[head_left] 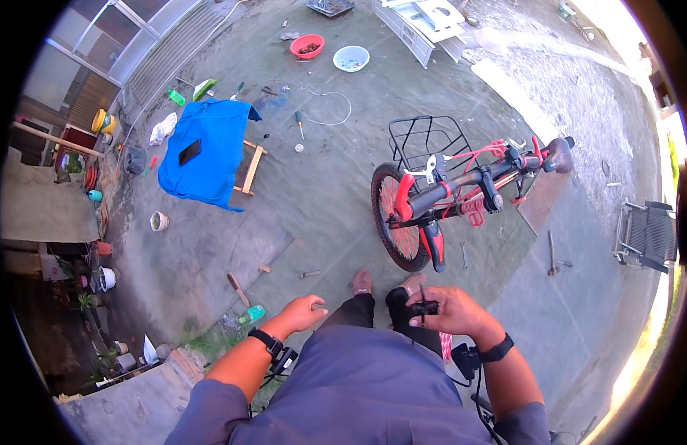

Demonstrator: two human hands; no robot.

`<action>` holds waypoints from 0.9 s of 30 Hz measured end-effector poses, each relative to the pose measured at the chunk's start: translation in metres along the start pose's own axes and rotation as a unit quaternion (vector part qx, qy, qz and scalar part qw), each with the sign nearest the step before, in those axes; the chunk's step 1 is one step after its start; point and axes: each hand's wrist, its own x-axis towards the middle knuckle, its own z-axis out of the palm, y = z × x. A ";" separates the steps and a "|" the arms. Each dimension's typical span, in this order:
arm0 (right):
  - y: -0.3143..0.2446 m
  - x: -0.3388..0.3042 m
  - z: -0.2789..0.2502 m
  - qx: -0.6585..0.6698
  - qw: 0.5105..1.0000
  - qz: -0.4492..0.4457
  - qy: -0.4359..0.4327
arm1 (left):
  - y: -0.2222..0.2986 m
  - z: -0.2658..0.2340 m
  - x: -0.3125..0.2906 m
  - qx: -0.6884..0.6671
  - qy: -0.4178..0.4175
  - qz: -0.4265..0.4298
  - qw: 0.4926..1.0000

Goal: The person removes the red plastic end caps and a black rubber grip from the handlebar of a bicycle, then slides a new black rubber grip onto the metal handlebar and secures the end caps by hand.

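My right hand (451,311) is closed around a small black part (426,307) with a thin dark piece sticking up from it; its exact kind I cannot make out. Held in front of my body, my left hand (300,312) carries nothing, its fingers loosely bent and a little apart. Ahead and to the right is a bicycle with red and black handlebars (451,189), a black wire basket (429,137) and a red-rimmed wheel (398,222). Neither hand touches it.
A blue cloth (206,152) with a phone (190,152) covers a wooden-legged stool at left. Tools lie about: a screwdriver (300,124), a hammer (238,289), a wrench (465,254). Farther off are a red basin (307,46) and a white basin (352,58). A folded chair (645,236) stands right.
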 end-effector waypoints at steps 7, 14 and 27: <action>-0.066 0.069 0.030 -0.027 0.980 -0.188 -0.066 | -0.013 -0.008 -0.017 -0.103 0.046 0.004 0.994; -0.086 0.129 0.058 0.050 0.972 -0.227 -0.044 | -0.043 -0.039 -0.044 -0.182 0.087 -0.070 0.977; -0.173 0.297 0.062 0.366 0.931 -0.013 0.005 | -0.105 -0.209 0.006 -0.241 0.109 -0.086 0.961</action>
